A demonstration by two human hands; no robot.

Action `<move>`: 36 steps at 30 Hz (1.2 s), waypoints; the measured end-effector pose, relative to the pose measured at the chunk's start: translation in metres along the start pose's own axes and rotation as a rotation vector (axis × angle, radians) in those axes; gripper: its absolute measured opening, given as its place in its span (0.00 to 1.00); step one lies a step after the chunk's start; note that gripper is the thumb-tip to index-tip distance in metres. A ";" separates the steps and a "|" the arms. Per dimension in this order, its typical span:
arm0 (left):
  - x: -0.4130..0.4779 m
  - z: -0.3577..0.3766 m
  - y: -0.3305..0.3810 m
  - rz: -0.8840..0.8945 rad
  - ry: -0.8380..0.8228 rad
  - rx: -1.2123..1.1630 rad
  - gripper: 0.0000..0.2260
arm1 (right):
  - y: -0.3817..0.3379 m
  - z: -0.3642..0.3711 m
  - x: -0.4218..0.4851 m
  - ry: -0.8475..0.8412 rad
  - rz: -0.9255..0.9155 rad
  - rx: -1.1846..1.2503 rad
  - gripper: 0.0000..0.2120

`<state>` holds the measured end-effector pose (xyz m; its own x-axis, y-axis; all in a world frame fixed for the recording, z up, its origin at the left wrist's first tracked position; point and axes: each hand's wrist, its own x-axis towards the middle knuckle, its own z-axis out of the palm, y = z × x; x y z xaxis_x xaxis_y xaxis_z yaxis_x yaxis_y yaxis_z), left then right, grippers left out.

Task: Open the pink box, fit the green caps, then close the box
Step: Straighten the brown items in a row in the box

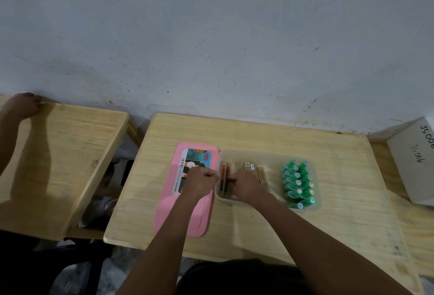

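pink box [185,214] open, green caps [297,184] in rows — left hand [200,182], right hand [246,187]: grip unclear

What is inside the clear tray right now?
Green caps packed in rows at its right end, slim tan boxes at the left. The right hand covers part of those boxes, so what lies beneath it is hidden.

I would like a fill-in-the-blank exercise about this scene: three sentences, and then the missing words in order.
1. The lid lies flat on the table, to the ____ of the clear box.
2. The lid's colour is ____.
3. The green caps fill the ____ end of the clear box.

Missing words: left; pink; right.
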<state>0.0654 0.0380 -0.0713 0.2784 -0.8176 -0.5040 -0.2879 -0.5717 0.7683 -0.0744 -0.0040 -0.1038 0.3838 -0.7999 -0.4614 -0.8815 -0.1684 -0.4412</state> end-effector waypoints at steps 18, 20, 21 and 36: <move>0.004 0.002 -0.005 -0.002 0.004 -0.008 0.04 | 0.024 -0.015 -0.022 0.303 0.064 -0.499 0.16; 0.005 0.002 -0.005 -0.004 0.005 -0.004 0.04 | 0.023 -0.011 -0.023 0.295 0.036 -0.491 0.18; 0.005 0.002 -0.005 -0.005 0.005 -0.003 0.04 | 0.022 -0.009 -0.023 0.289 0.027 -0.475 0.19; 0.007 0.002 -0.007 -0.003 0.003 -0.015 0.05 | 0.011 -0.016 -0.018 0.177 0.035 -0.275 0.13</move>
<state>0.0678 0.0364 -0.0811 0.2816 -0.8158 -0.5051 -0.2737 -0.5728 0.7726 -0.0960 -0.0007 -0.0880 0.3194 -0.8917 -0.3208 -0.9438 -0.2691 -0.1917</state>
